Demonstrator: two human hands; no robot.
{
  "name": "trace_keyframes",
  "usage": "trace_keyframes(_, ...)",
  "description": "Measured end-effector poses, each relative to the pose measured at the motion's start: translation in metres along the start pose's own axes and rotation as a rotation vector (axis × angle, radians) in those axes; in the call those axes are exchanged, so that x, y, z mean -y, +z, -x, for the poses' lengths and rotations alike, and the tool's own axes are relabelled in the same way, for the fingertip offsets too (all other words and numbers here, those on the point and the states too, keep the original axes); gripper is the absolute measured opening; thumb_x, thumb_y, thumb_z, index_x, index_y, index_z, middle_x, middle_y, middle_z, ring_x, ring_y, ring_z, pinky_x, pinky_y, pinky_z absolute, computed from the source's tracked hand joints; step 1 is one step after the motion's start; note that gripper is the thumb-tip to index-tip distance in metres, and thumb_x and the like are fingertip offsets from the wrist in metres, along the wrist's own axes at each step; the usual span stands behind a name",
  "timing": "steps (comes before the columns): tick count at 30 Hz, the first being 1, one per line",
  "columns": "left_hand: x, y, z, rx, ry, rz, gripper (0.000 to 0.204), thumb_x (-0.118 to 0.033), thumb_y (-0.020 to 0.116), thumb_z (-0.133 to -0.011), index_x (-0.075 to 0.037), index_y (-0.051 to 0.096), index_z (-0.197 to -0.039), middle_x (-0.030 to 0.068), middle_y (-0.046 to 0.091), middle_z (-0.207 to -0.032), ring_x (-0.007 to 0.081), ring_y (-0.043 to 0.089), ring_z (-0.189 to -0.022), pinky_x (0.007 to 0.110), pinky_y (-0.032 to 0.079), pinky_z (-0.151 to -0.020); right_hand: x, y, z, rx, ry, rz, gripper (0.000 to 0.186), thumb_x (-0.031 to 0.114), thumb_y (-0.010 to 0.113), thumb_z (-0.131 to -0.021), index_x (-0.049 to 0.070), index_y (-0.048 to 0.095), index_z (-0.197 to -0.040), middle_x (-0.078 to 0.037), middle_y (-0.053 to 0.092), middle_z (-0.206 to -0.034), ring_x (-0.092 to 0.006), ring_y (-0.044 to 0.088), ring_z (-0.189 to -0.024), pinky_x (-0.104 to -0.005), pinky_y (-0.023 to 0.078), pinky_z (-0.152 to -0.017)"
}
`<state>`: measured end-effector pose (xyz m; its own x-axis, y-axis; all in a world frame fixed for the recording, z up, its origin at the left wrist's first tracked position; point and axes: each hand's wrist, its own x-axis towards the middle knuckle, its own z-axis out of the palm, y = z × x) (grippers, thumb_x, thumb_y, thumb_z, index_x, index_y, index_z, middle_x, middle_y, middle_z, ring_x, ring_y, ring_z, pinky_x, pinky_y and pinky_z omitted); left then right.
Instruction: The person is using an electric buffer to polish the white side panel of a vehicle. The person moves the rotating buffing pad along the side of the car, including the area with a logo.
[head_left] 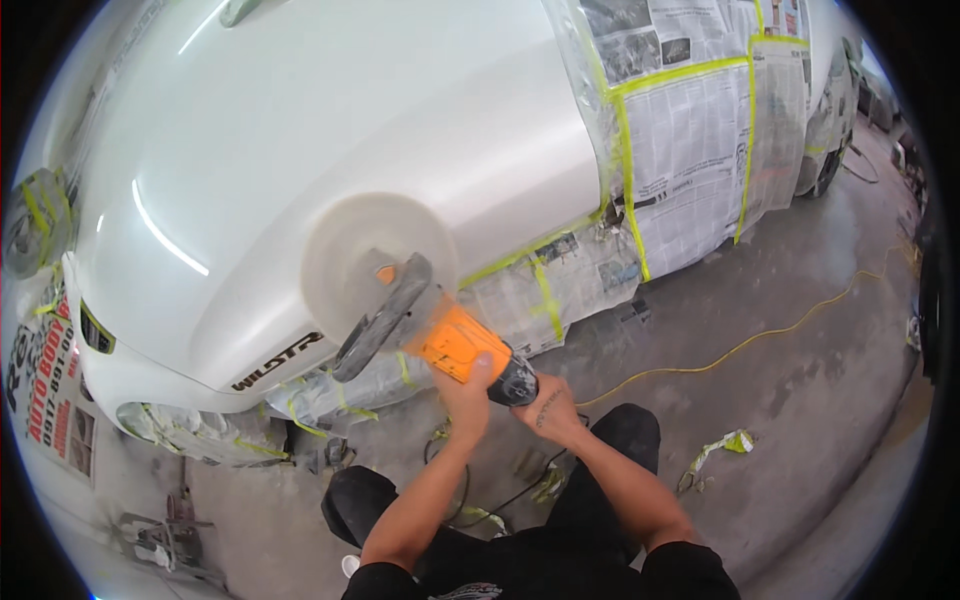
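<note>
An orange and black power polisher (452, 342) is gripped in both of my hands. My left hand (466, 402) is closed around its orange body, with the thumb on top. Farther back, my right hand (552, 408) wraps the black rear end. The round pale pad (335, 225) at the polisher's front lies against a glossy white car panel (430, 110); its edge looks smeared, as if spinning. A black loop handle (372, 335) sticks out to the left of the tool head, with no hand on it.
Newspaper (690, 150) and yellow-green tape mask the car's side and lower edge. A yellow cord (740, 355) runs across the concrete floor at right. Crumpled tape (722, 455) lies near my right knee. A printed banner (55, 385) and a metal stand (165, 535) are at left.
</note>
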<state>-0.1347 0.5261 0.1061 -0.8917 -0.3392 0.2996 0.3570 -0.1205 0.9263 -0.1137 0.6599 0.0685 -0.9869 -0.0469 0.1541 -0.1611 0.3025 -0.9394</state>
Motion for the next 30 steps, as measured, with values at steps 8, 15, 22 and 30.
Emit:
trace_keyframes(8,0.003,0.06,0.002,0.261,-0.009,-0.046,0.059,-0.01,0.074,-0.088,0.003,0.039,-0.134,0.0144,0.062,-0.121,0.0217,0.065,-0.105,0.035,0.053,-0.093,-0.037,-0.038,0.005,-0.087,0.074,-0.127,0.032,0.012,0.077,-0.069,-0.004,0.068,-0.096,-0.016,0.072,-0.08,-0.0258,0.071,-0.077,-0.0379,0.054,-0.073)
trace_keyframes(15,-0.005,0.149,-0.026,0.549,0.017,-0.249,0.075,-0.033,0.08,-0.084,0.009,0.037,-0.128,0.0223,0.068,-0.107,0.0344,0.07,-0.094,0.04,0.054,-0.084,-0.066,-0.075,-0.016,-0.268,0.201,-0.407,0.014,0.006,0.07,-0.073,-0.002,0.067,-0.084,-0.007,0.066,-0.071,-0.0175,0.061,-0.059,-0.0331,0.047,-0.056)
trace_keyframes(22,-0.01,0.154,-0.042,0.619,0.041,-0.325,0.073,-0.029,0.077,-0.088,0.008,0.035,-0.134,0.0195,0.061,-0.122,0.0229,0.063,-0.11,0.035,0.053,-0.092,-0.039,-0.061,-0.025,-0.323,0.187,-0.603,0.006,0.004,0.066,-0.072,0.0,0.063,-0.076,-0.005,0.059,-0.061,-0.0148,0.055,-0.049,-0.031,0.04,-0.048)
trace_keyframes(30,-0.07,0.158,-0.064,0.598,0.124,-0.235,0.07,-0.033,0.077,-0.087,0.008,0.038,-0.126,0.0248,0.067,-0.106,0.0348,0.069,-0.099,0.042,0.053,-0.086,-0.004,-0.061,-0.055,-0.31,0.134,-0.6,0.013,0.008,0.071,-0.077,-0.001,0.062,-0.076,-0.003,0.058,-0.06,-0.014,0.054,-0.049,-0.0297,0.04,-0.047)
